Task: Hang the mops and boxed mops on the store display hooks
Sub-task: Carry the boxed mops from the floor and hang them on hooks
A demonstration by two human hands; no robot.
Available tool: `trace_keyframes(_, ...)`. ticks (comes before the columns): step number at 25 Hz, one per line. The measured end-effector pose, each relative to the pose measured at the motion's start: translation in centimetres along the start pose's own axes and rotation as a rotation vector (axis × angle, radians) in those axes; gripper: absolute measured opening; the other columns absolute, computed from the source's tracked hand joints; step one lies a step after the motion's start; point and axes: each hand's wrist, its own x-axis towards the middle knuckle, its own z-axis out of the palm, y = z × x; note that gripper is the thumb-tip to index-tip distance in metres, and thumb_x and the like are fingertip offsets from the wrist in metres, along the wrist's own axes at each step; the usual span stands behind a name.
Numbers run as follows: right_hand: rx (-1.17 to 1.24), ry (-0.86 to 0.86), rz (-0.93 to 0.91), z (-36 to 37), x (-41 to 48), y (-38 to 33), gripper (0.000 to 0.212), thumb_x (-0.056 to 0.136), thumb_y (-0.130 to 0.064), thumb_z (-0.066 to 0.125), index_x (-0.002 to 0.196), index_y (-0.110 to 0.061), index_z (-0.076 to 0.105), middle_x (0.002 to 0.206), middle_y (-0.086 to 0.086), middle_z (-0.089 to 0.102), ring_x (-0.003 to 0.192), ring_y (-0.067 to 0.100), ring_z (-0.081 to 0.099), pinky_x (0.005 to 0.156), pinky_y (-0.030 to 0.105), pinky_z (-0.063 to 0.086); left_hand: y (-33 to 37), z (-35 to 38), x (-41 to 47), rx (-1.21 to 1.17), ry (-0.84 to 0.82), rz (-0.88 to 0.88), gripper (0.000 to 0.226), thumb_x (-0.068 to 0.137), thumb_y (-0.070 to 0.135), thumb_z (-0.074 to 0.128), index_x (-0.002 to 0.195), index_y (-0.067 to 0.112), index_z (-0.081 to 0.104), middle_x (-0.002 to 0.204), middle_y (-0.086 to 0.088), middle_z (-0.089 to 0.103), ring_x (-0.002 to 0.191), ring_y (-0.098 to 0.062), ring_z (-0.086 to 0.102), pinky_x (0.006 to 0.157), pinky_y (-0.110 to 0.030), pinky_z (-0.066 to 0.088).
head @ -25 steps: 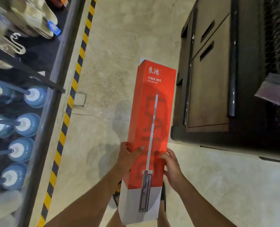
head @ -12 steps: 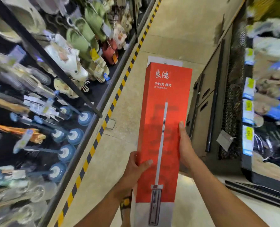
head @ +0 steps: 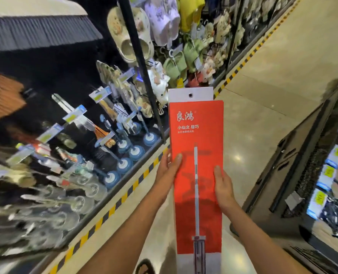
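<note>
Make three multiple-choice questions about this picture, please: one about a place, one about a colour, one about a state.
1. On which side of the box are the blue plungers?
A. right
B. directly above
C. left

2. What colour is most of the box front?
A. green
B. red
C. blue

3. How is the box held?
A. by the left hand and the right hand, one at each long edge
B. by one hand alone
C. it hangs on a hook

Answers:
1 C: their blue cups show left of the box.
2 B: red covers the front; only the tab on top and the bottom strip are white.
3 A: each hand grips one edge.
</note>
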Motion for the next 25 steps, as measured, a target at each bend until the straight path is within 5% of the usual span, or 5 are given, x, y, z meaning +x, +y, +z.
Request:
trace_keyframes(4,-0.021,-0.145,-0.046,5.2,-2.7,0.4,0.054,0.101,-0.064,0.041,0.129,-0.024,0.065,0.121,-0.007,0.074,0.113,0.007,0.070,0.099,0.027,0.055,1.0,-4.2,-1.9,-0.071,0.292,0.058,0.079,0.073,0.073,0.077,0.137,0.030,0.058,0.124,0.007,0.075,0.108,-0.012,0.075,0.100,-0.045,0.059)
trace_keyframes(8,-0.046,-0.306,-0.022,10.2,-5.8,0.6,0.050,0.096,-0.060,0.040,0.134,-0.031,0.056,0.125,-0.011,0.069,0.105,-0.010,0.068,0.086,0.008,0.053,-0.2,-9.6,-5.9,-0.097,0.437,0.104,0.071,0.076,0.070,0.077,0.132,0.029,0.060,0.118,0.008,0.076,0.102,-0.010,0.077,0.096,-0.043,0.061)
trace_keyframes(15,-0.181,-0.613,-0.060,17.9,-12.6,0.4,0.075,0.081,-0.089,0.049,0.139,-0.042,0.054,0.131,-0.012,0.070,0.118,0.010,0.070,0.104,0.044,0.057,-2.5,-19.5,-15.9,-0.217,0.640,0.197,0.073,0.074,0.071,0.076,0.133,0.031,0.060,0.123,0.004,0.075,0.106,-0.017,0.076,0.093,-0.044,0.061)
trace_keyframes(20,-0.212,-0.804,-0.090,22.8,-21.0,-1.4,0.050,0.100,-0.058,0.051,0.144,-0.035,0.053,0.135,-0.010,0.069,0.123,0.011,0.068,0.101,0.035,0.057,-3.2,-25.9,-25.3,-0.278,0.714,0.290,0.070,0.081,0.063,0.077,0.137,0.026,0.058,0.121,0.003,0.076,0.099,-0.012,0.078,0.080,-0.031,0.064)
trace_keyframes(25,-0.419,-1.025,-0.212,29.8,-29.9,-3.1,0.053,0.090,-0.069,0.056,0.137,-0.046,0.056,0.134,-0.017,0.069,0.120,0.001,0.067,0.103,0.031,0.056,-4.6,-33.2,-36.6,-0.317,0.905,0.418,0.075,0.076,0.067,0.079,0.137,0.028,0.058,0.119,0.010,0.075,0.103,-0.010,0.076,0.088,-0.035,0.062)
